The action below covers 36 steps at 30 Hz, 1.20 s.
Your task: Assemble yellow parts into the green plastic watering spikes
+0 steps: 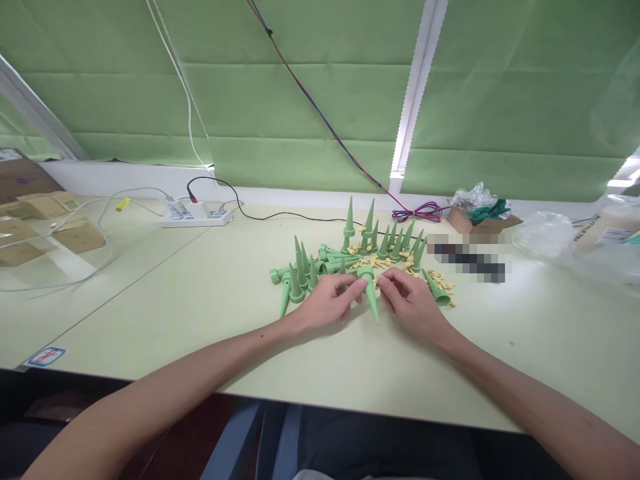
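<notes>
Your left hand [327,300] pinches a green spike [371,300] — your right hand [415,303] is just beside it, its grip unclear.

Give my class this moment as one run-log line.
left hand: holds green spike | right hand: beside spike | beyond hands: yellow pieces, upright green spikes | surface: pale table

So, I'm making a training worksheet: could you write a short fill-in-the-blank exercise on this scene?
The left hand grips a tapered piece colored ____.
The small loose bits among the standing cones are colored ____.
The coiled wires are red and ____.
As pictured, the power strip lies to the cones' ____.
Missing words: green; yellow; blue; left.
</notes>
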Each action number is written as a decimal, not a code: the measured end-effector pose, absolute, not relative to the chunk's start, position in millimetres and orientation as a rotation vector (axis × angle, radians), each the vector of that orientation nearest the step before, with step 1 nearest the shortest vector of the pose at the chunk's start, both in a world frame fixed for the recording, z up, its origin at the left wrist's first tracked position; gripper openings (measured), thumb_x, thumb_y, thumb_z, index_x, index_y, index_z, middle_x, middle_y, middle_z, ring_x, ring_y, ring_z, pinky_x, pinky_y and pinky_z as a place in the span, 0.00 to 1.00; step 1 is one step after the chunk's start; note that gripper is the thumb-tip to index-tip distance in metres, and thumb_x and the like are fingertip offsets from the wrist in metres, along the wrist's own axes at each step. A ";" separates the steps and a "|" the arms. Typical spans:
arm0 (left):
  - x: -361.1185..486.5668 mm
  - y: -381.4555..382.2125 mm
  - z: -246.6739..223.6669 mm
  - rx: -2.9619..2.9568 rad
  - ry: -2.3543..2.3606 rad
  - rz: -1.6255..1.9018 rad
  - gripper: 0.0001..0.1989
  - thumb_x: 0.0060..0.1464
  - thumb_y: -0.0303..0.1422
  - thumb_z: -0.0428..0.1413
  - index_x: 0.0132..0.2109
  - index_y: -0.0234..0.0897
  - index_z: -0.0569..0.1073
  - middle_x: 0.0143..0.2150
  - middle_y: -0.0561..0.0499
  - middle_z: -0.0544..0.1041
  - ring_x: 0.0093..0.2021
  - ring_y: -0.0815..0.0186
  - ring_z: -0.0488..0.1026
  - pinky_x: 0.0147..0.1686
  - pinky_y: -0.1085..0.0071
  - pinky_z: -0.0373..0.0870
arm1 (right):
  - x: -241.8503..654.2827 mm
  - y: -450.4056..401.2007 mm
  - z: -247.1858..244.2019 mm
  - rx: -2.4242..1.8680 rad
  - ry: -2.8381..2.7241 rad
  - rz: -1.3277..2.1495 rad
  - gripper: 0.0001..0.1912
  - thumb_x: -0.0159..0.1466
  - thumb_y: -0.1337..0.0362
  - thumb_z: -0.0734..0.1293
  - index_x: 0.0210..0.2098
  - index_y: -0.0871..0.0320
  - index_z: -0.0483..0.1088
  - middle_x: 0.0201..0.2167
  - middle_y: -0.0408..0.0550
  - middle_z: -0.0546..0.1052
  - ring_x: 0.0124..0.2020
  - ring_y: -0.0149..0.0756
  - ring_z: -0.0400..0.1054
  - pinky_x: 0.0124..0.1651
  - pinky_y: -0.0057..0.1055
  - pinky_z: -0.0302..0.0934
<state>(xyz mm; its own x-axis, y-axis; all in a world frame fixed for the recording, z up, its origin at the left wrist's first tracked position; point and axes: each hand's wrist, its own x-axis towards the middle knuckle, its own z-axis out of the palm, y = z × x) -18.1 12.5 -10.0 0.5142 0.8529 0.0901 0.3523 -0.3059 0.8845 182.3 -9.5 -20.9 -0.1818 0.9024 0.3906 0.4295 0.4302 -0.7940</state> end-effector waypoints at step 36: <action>-19.0 13.7 -14.6 2.346 0.861 1.065 0.11 0.60 0.39 0.58 0.38 0.35 0.70 0.32 0.53 0.69 0.25 0.73 0.62 0.24 0.77 0.62 | 179.6 -10.7 -25.5 -1.032 -1.700 0.972 0.25 0.72 0.45 0.55 0.25 0.54 0.57 0.16 0.36 0.59 0.15 0.28 0.55 0.20 0.28 0.53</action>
